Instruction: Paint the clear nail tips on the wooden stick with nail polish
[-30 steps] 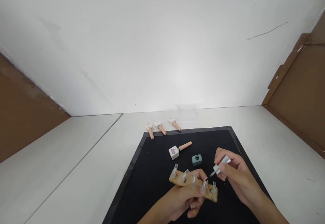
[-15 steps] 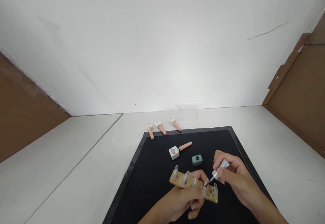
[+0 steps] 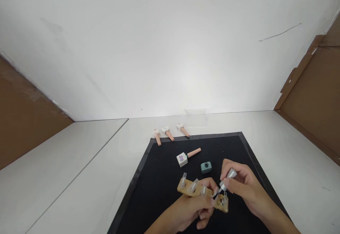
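Note:
My left hand [image 3: 195, 205] is closed round a yellowish wooden nail-tip stand [image 3: 190, 188], thumb on its front side. Several clear nail tips [image 3: 194, 185] stand up from it in a row. Between the fingers of my right hand [image 3: 240, 181] is the silver-grey cap of a nail polish brush [image 3: 227, 180]. The brush's dark bristles point down to the left, at a nail tip near my left thumb; contact is likely but too small to be sure. Just beyond the stand, an uncapped teal polish bottle [image 3: 206, 167] sits upright on the black mat [image 3: 162, 177].
A white polish bottle with a peach-coloured cap [image 3: 182, 159] lies on the mat's middle. Three similar bottles [image 3: 168, 133] lie along its far edge. Behind them rises a white wall [image 3: 170, 50], with brown boards [image 3: 313, 81] at both sides.
My right hand has moved slightly left and down with the brush, its bristles shifting a little along the nail tip. My left hand and the stand have stayed in place.

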`<state>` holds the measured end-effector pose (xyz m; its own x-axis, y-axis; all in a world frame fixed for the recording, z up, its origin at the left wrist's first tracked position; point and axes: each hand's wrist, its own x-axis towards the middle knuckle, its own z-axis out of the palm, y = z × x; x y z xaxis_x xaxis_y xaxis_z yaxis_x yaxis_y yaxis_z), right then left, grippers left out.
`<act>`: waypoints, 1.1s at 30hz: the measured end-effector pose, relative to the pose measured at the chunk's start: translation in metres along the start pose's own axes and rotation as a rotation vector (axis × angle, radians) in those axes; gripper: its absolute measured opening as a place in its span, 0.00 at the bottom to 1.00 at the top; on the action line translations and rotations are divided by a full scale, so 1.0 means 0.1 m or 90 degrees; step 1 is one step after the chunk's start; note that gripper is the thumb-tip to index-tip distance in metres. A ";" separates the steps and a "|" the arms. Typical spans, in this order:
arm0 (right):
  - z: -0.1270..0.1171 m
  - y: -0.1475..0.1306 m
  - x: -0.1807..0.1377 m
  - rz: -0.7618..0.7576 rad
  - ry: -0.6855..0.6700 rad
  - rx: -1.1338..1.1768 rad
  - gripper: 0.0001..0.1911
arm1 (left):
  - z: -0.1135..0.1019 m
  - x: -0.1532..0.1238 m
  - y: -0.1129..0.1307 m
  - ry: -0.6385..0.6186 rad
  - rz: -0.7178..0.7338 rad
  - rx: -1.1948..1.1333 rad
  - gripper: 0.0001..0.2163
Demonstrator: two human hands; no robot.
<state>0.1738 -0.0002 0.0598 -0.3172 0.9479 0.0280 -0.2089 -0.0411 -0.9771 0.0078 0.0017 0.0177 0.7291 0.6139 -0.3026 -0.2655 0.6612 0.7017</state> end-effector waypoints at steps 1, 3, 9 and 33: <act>0.00 0.00 0.00 -0.001 0.002 0.000 0.15 | 0.00 0.00 0.00 0.001 -0.002 -0.001 0.14; 0.00 0.00 0.00 -0.005 0.006 -0.003 0.16 | 0.01 0.00 0.01 0.004 -0.004 0.001 0.13; -0.01 0.00 0.01 -0.004 0.007 -0.026 0.15 | 0.02 0.00 0.02 -0.001 -0.002 0.000 0.14; 0.00 0.02 -0.01 0.003 0.039 0.067 0.22 | -0.02 -0.03 -0.01 0.004 -0.010 0.023 0.18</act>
<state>0.1736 -0.0008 0.0579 -0.2614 0.9652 0.0074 -0.3040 -0.0751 -0.9497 0.0051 0.0004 0.0170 0.7291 0.6061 -0.3178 -0.2303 0.6546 0.7200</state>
